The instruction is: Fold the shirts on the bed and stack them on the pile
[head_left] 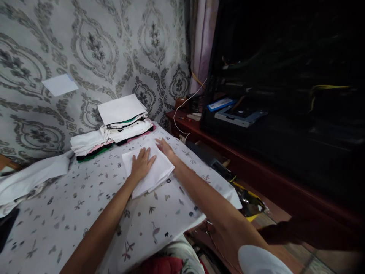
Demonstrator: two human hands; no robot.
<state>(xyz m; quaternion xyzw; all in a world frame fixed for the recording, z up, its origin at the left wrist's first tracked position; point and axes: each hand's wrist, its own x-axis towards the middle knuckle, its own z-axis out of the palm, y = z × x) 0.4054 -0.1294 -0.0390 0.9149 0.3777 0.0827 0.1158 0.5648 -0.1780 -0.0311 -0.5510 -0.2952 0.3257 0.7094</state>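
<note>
Head view: left hand spread on cloth near bench's right edge; right hand's hold unclear. Likely soft, light; pinch folds.

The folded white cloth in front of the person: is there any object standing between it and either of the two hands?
Nothing visible does. The left hand rests palm down directly on the folded white cloth; the right hand is at its far right edge, with no object between.

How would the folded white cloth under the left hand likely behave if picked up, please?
The folded white cloth is likely floppy and light, given its thin layers. It may also unfold, since its near edges look loose.
</note>
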